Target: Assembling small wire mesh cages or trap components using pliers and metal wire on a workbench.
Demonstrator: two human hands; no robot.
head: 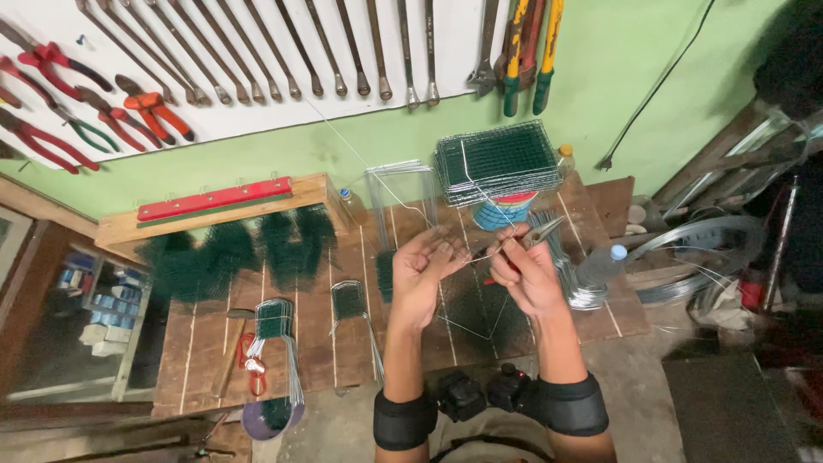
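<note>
I see a green wall (pixel 651 51) beyond the fingers, a white tool board (pixel 257 60) upper-left, and a wooden workbench (pixel 343 343) beneath.

The setting was a small metalworking workshop. A white wall board (pixel 257 111) carried a row of spanners (pixel 283 51) and red-handled pliers (pixel 51 94), hung against a green wall (pixel 651 51). A rough plank bench (pixel 283 343) bore stacks of green wire mesh panels (pixel 497 159) and bundles of cut wire (pixel 574 274). Coils of bare wire (pixel 703 249) lay beside it.
</note>
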